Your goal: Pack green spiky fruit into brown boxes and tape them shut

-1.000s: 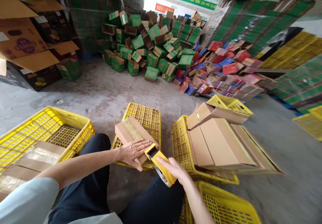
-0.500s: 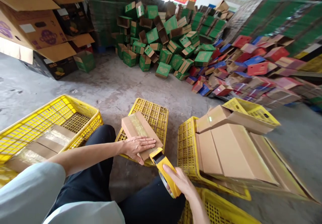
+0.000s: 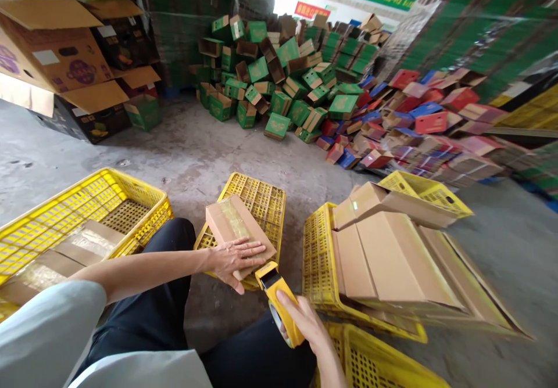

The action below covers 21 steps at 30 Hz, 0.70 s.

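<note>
A closed brown cardboard box [image 3: 233, 216], with a strip of clear tape along its top, rests on an upturned yellow crate [image 3: 265, 202] in front of my knees. My left hand [image 3: 239, 258] lies flat on the near end of the box, fingers stretched out. In my right hand [image 3: 303, 318] is a yellow tape dispenser [image 3: 281, 301], its fingers wrapped round the body. The dispenser's head is close to the box's near right corner; whether tape still joins them I cannot tell.
On the left, a yellow crate [image 3: 139, 187] holds taped boxes [image 3: 89, 243]. To the right, flattened cartons [image 3: 387, 254] lie in another yellow crate [image 3: 316, 248]. Green boxes [image 3: 276, 125] and red and blue boxes [image 3: 429, 122] are heaped farther back. Large open cartons [image 3: 65, 51] stand at back left.
The view has shifted slightly. The dispenser's head sits a little farther off the box's near edge than before. My left hand stays flat on the box.
</note>
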Motion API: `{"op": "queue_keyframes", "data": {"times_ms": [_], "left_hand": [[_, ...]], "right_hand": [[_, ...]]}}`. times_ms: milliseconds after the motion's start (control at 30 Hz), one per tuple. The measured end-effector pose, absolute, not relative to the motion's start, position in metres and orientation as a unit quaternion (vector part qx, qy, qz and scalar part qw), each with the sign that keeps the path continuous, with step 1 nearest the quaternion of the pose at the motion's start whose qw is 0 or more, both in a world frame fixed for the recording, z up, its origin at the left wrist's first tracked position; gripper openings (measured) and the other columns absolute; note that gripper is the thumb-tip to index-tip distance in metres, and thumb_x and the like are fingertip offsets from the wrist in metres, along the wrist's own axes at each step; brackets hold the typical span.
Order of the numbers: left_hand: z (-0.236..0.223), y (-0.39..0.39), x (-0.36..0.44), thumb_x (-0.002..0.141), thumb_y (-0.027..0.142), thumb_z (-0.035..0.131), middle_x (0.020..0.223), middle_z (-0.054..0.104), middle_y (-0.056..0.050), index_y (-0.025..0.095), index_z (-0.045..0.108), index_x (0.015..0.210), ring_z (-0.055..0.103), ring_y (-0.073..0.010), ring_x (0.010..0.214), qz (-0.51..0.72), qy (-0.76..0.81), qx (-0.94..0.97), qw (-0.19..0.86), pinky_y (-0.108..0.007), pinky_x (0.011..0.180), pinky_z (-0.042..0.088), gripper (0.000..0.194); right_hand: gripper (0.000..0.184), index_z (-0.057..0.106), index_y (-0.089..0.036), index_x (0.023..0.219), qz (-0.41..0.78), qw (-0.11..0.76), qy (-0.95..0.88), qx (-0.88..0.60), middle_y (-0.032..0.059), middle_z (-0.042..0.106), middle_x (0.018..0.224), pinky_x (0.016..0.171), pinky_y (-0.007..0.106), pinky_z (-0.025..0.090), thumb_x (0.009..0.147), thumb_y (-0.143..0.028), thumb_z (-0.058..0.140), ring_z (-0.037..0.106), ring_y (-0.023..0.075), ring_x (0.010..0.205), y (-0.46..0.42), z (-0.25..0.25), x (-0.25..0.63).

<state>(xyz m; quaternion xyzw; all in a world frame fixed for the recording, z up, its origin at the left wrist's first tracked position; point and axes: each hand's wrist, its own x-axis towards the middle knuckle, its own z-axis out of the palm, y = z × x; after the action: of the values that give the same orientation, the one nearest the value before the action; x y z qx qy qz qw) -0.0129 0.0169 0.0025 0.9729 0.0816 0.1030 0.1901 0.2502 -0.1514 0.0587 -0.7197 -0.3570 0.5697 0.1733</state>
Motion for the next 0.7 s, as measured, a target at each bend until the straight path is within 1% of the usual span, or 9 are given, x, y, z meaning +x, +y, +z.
{"op": "queue_keyframes", "data": {"times_ms": [100,200,367,467,567,633,700], "left_hand": [[0.004,0.012,-0.012,0.092,0.084,0.048,0.176,0.016,-0.016,0.019,0.015,0.171,0.021,-0.0376,0.162,0.096,0.079,0.974,0.189,-0.054,0.132,0.01,0.107],[0.004,0.009,-0.012,0.092,0.084,0.047,0.176,0.017,-0.017,0.018,0.013,0.171,0.021,-0.0381,0.162,0.102,0.087,0.974,0.184,-0.055,0.132,0.009,0.108],[0.003,0.009,-0.013,0.09,0.085,0.052,0.176,0.017,-0.017,0.018,0.011,0.172,0.02,-0.0391,0.162,0.111,0.088,0.973,0.183,-0.055,0.132,0.009,0.113],[-0.001,0.009,-0.009,0.093,0.082,0.049,0.174,0.023,-0.016,0.017,0.016,0.171,0.023,-0.0361,0.162,0.117,0.097,0.971,0.184,-0.051,0.133,0.012,0.107],[-0.007,0.016,-0.004,0.098,0.079,0.043,0.171,0.03,-0.019,0.011,0.028,0.168,0.028,-0.0331,0.16,0.127,0.163,0.964,0.166,-0.046,0.132,0.019,0.098],[-0.011,0.029,-0.006,0.099,0.079,0.04,0.169,0.033,-0.022,0.008,0.037,0.164,0.03,-0.0357,0.159,0.132,0.25,0.949,0.138,-0.048,0.131,0.022,0.096],[-0.011,0.049,-0.017,0.1,0.079,0.039,0.167,0.036,-0.024,0.007,0.041,0.162,0.029,-0.0395,0.159,0.132,0.344,0.923,0.107,-0.056,0.129,0.023,0.095]], "right_hand": [[0.062,0.063,-0.019,0.086,0.568,0.197,-0.354,-0.717,0.0006,0.065,0.052,0.047,0.024,0.053,0.084,-0.081,0.059,0.065,0.0167,0.046,-0.153,0.055,0.246],[0.06,0.063,-0.019,0.087,0.571,0.204,-0.349,-0.714,-0.0001,0.065,0.053,0.048,0.023,0.054,0.086,-0.079,0.06,0.066,0.0164,0.046,-0.154,0.052,0.243],[0.063,0.063,-0.018,0.086,0.573,0.196,-0.335,-0.722,0.0005,0.066,0.053,0.047,0.023,0.054,0.084,-0.081,0.061,0.065,0.0159,0.045,-0.152,0.05,0.244],[0.062,0.063,-0.018,0.085,0.563,0.19,-0.334,-0.731,0.0004,0.066,0.052,0.047,0.023,0.053,0.085,-0.08,0.061,0.066,0.0164,0.046,-0.149,0.05,0.246],[0.061,0.061,-0.02,0.079,0.56,0.179,-0.341,-0.733,0.0013,0.066,0.051,0.046,0.023,0.052,0.086,-0.081,0.06,0.066,0.0166,0.047,-0.146,0.053,0.247],[0.062,0.06,-0.02,0.075,0.566,0.169,-0.343,-0.73,0.0018,0.066,0.052,0.047,0.023,0.052,0.085,-0.081,0.06,0.066,0.0168,0.047,-0.145,0.056,0.248],[0.06,0.059,-0.021,0.075,0.565,0.169,-0.337,-0.734,0.0013,0.066,0.052,0.048,0.023,0.052,0.084,-0.081,0.062,0.066,0.0173,0.047,-0.145,0.059,0.247]]}}
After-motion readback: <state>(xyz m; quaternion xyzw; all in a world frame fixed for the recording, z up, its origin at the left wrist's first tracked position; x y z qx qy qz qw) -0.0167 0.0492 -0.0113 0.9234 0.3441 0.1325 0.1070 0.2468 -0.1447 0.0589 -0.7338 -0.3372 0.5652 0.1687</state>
